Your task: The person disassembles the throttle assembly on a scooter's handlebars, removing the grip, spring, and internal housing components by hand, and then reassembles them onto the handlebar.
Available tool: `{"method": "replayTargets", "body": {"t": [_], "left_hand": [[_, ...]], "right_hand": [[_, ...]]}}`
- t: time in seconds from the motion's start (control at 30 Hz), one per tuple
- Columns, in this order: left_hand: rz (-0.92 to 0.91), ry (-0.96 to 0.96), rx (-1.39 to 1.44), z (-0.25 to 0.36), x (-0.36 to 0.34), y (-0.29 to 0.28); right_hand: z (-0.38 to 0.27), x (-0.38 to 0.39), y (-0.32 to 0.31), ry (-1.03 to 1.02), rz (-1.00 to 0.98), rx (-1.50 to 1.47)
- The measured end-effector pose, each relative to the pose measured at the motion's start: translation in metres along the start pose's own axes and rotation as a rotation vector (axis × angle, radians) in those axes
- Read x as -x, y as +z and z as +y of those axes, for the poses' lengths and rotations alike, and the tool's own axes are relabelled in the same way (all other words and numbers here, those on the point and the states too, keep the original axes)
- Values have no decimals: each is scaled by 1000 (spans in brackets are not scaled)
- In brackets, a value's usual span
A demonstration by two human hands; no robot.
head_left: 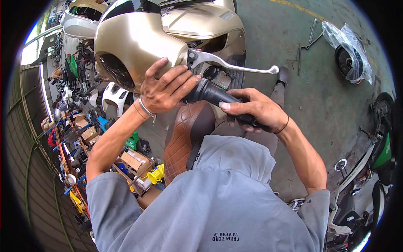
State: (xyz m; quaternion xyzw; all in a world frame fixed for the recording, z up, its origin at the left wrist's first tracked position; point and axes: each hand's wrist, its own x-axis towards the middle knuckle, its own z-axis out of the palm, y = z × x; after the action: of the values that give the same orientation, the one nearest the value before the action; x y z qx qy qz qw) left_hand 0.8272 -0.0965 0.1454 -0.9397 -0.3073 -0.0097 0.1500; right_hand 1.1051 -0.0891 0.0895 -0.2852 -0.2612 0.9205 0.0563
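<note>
A gold scooter handlebar cover (134, 35) is in front of me at upper left, with a silver brake lever (235, 65) reaching out to the right. Below the lever, a black rubber handlebar grip (212, 93) slants down to the right. My right hand (258, 110) is closed around its outer end, thumb on top. Fingers of my left hand (168, 86) wrap over the edge of the cover and the inner end of the grip. What lies under the left palm is hidden.
A brown quilted seat (184, 134) is below the handlebar. Tools (310, 38) and a plastic-wrapped black wheel (350, 61) lie on the green floor at right. Cardboard boxes (136, 161) and parts crowd the left. Another scooter (357, 197) is at lower right.
</note>
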Motion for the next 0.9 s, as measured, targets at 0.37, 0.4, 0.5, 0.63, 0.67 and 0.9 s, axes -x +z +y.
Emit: {"method": "replayTargets", "body": {"t": [0.37, 0.4, 0.5, 0.63, 0.67, 0.9], "left_hand": [[-2, 31, 0, -5, 6, 3], [0, 31, 0, -5, 5, 3], [-10, 36, -1, -4, 6, 3], [-8, 27, -8, -4, 6, 3], [-16, 40, -8, -5, 7, 4], [-28, 58, -39, -6, 8, 6]], "right_hand": [[9, -4, 19, -516, 284, 916], [12, -5, 20, -603, 370, 1027], [7, 2, 25, -509, 386, 1139], [18, 0, 31, -701, 561, 1368], [15, -1, 31, -701, 559, 1367], [9, -3, 26, -507, 417, 1153]]}}
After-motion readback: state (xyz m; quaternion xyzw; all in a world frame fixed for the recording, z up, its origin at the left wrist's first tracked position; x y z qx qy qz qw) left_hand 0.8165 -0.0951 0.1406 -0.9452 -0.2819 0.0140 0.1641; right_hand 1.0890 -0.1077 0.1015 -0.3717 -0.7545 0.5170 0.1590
